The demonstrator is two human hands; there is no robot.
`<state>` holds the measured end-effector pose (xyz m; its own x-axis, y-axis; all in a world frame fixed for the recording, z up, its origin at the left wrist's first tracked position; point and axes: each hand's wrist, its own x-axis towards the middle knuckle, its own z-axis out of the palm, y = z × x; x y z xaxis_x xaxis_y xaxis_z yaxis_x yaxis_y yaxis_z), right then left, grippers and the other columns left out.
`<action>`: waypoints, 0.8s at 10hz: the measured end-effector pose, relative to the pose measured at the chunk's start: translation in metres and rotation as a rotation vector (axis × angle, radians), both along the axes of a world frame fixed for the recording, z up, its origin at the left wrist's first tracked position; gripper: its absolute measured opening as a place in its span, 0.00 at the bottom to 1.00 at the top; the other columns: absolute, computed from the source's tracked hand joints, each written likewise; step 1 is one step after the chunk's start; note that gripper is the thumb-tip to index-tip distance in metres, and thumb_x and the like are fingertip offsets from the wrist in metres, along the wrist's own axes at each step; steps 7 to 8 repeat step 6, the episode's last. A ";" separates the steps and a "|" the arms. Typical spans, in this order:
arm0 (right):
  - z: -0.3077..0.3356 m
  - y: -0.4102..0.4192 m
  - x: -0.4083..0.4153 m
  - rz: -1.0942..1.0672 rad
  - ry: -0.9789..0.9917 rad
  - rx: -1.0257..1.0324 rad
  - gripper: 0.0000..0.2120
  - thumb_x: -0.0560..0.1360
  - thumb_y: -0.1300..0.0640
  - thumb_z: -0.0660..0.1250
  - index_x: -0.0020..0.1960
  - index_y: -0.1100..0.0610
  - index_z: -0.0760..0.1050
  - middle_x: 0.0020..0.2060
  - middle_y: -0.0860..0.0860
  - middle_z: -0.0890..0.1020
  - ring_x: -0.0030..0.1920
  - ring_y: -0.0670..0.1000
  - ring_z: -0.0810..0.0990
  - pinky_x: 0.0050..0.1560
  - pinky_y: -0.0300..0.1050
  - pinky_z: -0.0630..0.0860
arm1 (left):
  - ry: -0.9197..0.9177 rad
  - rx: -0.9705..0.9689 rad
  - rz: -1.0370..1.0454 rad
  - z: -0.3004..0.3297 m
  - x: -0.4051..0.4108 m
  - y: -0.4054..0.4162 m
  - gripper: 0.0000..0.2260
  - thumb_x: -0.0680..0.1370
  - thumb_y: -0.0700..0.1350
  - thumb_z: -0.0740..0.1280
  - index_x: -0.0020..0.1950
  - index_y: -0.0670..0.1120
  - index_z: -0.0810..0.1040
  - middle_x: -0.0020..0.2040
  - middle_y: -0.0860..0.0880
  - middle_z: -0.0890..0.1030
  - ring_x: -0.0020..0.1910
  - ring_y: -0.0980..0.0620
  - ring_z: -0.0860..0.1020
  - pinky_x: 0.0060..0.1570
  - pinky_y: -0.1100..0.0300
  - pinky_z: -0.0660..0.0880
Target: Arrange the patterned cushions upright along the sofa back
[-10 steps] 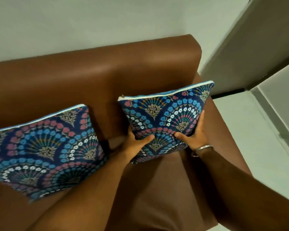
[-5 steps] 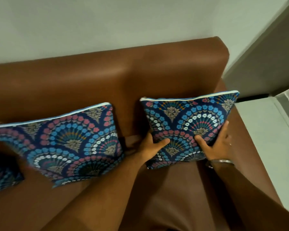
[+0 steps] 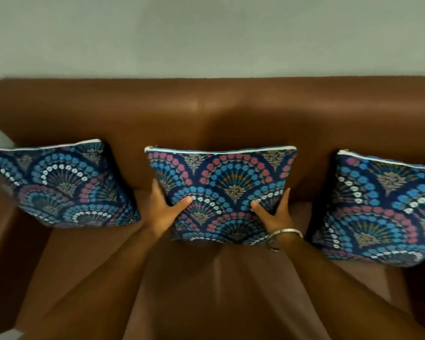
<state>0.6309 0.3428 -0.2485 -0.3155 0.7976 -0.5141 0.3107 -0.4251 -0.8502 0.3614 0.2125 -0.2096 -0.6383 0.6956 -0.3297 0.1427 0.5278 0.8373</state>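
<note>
Three blue cushions with pink, white and blue fan patterns stand upright against the brown sofa back (image 3: 206,111). The middle cushion (image 3: 223,182) is gripped at its lower sides by both hands. My left hand (image 3: 163,209) holds its left edge, thumb on the front. My right hand (image 3: 274,212), with a metal bangle on the wrist, holds its right edge. The left cushion (image 3: 59,185) leans near the left armrest. The right cushion (image 3: 388,204) runs off the frame's right edge.
The brown sofa seat (image 3: 219,290) stretches below the cushions, partly covered by my forearms. A left armrest (image 3: 0,229) bounds the seat. A pale wall (image 3: 206,33) rises behind the sofa back.
Both hands have left the right-end cushion and moved left onto the middle cushion. The view has swung left, so the third cushion and the left armrest now show.
</note>
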 end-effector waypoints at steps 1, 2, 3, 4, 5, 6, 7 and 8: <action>0.000 0.003 -0.016 -0.027 -0.047 0.059 0.54 0.63 0.39 0.73 0.79 0.47 0.45 0.77 0.50 0.63 0.75 0.56 0.64 0.67 0.50 0.66 | -0.258 0.077 -0.136 -0.013 -0.017 0.010 0.43 0.72 0.46 0.77 0.79 0.51 0.55 0.70 0.55 0.72 0.65 0.62 0.75 0.64 0.56 0.76; -0.001 -0.006 -0.026 -0.016 -0.103 0.115 0.46 0.66 0.38 0.71 0.78 0.50 0.55 0.74 0.52 0.69 0.72 0.57 0.68 0.72 0.57 0.67 | -0.224 0.170 -0.115 -0.028 -0.020 -0.001 0.41 0.71 0.47 0.77 0.78 0.49 0.58 0.70 0.53 0.74 0.65 0.61 0.76 0.60 0.62 0.77; -0.002 -0.014 -0.043 0.002 -0.123 0.129 0.40 0.71 0.43 0.71 0.77 0.52 0.57 0.73 0.53 0.71 0.71 0.58 0.70 0.71 0.59 0.67 | -0.165 0.217 -0.083 -0.038 -0.033 -0.014 0.41 0.72 0.48 0.78 0.78 0.49 0.59 0.72 0.51 0.74 0.69 0.56 0.74 0.64 0.60 0.75; 0.001 -0.017 -0.054 -0.028 -0.100 0.139 0.43 0.73 0.48 0.72 0.78 0.53 0.52 0.73 0.54 0.69 0.72 0.58 0.69 0.71 0.58 0.68 | -0.143 0.161 -0.092 -0.038 -0.038 -0.018 0.43 0.71 0.51 0.79 0.78 0.49 0.58 0.71 0.51 0.74 0.68 0.56 0.75 0.66 0.56 0.74; 0.011 -0.023 -0.051 -0.030 -0.129 0.193 0.47 0.74 0.48 0.71 0.80 0.56 0.44 0.78 0.56 0.59 0.77 0.58 0.59 0.75 0.60 0.60 | -0.153 0.152 -0.064 -0.027 -0.033 -0.015 0.49 0.69 0.57 0.79 0.80 0.44 0.54 0.72 0.49 0.73 0.69 0.57 0.74 0.67 0.54 0.73; 0.069 -0.043 -0.031 0.093 -0.225 0.532 0.44 0.76 0.40 0.65 0.79 0.52 0.42 0.80 0.54 0.49 0.80 0.57 0.45 0.79 0.55 0.45 | 0.058 -0.046 -0.061 -0.003 -0.015 -0.035 0.57 0.70 0.70 0.70 0.82 0.46 0.39 0.82 0.45 0.57 0.79 0.46 0.58 0.76 0.44 0.60; 0.069 -0.043 -0.031 0.093 -0.225 0.532 0.44 0.76 0.40 0.65 0.79 0.52 0.42 0.80 0.54 0.49 0.80 0.57 0.45 0.79 0.55 0.45 | 0.058 -0.046 -0.061 -0.003 -0.015 -0.035 0.57 0.70 0.70 0.70 0.82 0.46 0.39 0.82 0.45 0.57 0.79 0.46 0.58 0.76 0.44 0.60; 0.069 -0.043 -0.031 0.093 -0.225 0.532 0.44 0.76 0.40 0.65 0.79 0.52 0.42 0.80 0.54 0.49 0.80 0.57 0.45 0.79 0.55 0.45 | 0.058 -0.046 -0.061 -0.003 -0.015 -0.035 0.57 0.70 0.70 0.70 0.82 0.46 0.39 0.82 0.45 0.57 0.79 0.46 0.58 0.76 0.44 0.60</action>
